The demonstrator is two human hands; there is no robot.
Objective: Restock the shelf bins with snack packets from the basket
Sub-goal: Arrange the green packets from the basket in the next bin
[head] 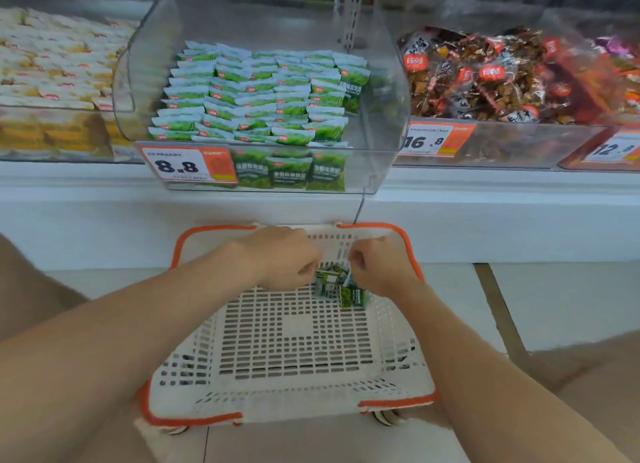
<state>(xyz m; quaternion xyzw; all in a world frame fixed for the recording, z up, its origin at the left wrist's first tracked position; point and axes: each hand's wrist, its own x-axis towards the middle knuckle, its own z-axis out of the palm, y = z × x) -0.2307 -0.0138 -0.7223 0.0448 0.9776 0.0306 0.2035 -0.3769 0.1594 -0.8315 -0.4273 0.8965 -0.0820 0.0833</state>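
A white slotted basket with orange rim sits on the floor below the shelf. A few green snack packets lie at its far right corner. My left hand reaches into that corner, fingers curled down onto the packets. My right hand is beside it with fingers curled, pinching a packet edge. Above, the clear middle bin is filled with rows of the same green packets, and carries an 8.8 price tag.
A bin of pale yellow-white packets stands to the left. A bin of brown and red packets stands to the right, tagged 16.8. A white shelf ledge runs under the bins. My knees flank the basket on the tiled floor.
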